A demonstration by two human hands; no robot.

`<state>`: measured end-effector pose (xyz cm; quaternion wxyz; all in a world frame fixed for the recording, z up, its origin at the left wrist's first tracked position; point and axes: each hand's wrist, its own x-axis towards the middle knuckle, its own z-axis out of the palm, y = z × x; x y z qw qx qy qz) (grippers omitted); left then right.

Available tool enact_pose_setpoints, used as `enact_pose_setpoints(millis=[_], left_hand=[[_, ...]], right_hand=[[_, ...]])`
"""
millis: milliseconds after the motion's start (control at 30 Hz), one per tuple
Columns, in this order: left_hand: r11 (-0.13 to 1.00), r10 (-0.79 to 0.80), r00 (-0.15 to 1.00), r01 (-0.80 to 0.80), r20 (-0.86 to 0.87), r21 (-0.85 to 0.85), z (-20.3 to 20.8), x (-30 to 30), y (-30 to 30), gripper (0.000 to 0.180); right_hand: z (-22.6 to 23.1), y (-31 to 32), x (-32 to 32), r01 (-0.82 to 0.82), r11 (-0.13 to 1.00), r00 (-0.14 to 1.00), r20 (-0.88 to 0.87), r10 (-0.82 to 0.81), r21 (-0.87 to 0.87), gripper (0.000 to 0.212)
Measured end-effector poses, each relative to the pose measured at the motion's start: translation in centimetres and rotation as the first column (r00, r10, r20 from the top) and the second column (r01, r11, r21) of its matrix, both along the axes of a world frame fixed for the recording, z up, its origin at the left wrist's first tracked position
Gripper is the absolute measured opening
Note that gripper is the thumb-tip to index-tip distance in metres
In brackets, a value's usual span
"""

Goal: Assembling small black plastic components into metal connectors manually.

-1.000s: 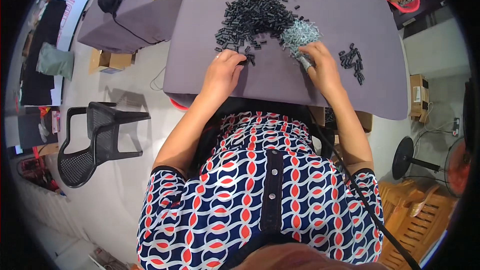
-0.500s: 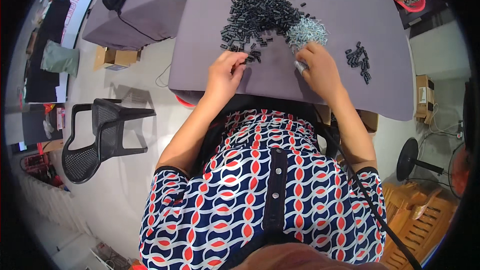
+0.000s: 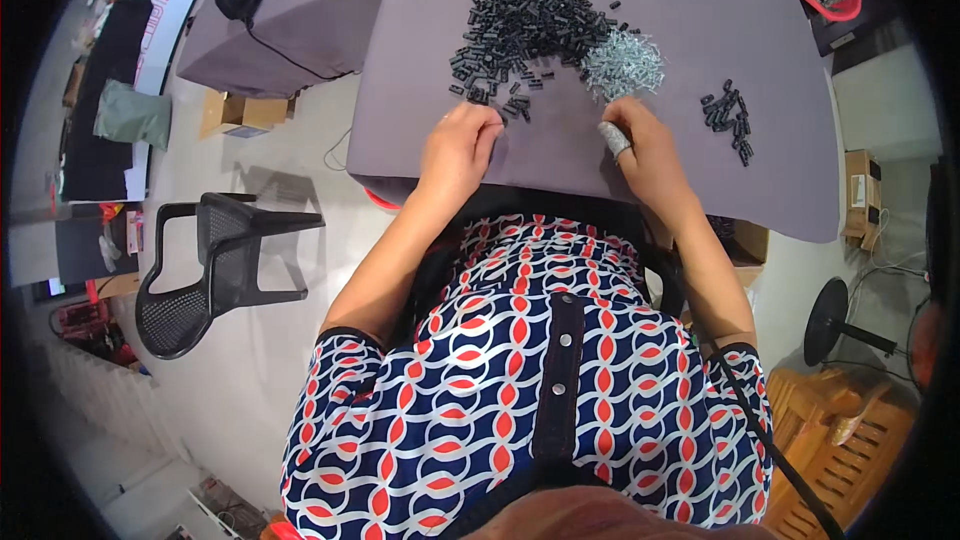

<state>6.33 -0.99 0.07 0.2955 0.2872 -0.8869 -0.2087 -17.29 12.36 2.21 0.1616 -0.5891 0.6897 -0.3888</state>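
The left hand [image 3: 460, 148] is loosely curled, the right hand [image 3: 648, 145] nearly closed; contents cannot be told. Black tubular pieces [image 3: 535, 28] and silvery pin-shaped pieces [image 3: 625, 63] lie heaped ahead, apparently light, rigid, slippery: pinch mid-length.

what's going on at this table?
A person works bare-handed at a cloth-covered table. The left hand is at the near edge of the black pile, beside a few loose pieces. The right hand is just below the silvery pile. Whether either holds a piece is too small to tell. A separate black cluster lies to the right.
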Motion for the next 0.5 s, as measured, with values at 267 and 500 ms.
enact_pose_setpoints(millis=[267,500], left_hand=[[0.991,-0.075,0.997,0.073,-0.016,-0.11,-0.3,-1.1,0.9,0.014],[0.996,-0.093,0.996,0.093,-0.011,0.003,-0.1,-0.7,0.2,0.016]], right_hand=[[-1.1,-1.0,0.7,-0.134,0.984,0.767,0.642,0.027,0.12,0.011],[-2.3,-0.5,0.1,-0.126,0.988,0.752,0.658,0.039,0.085,0.013]])
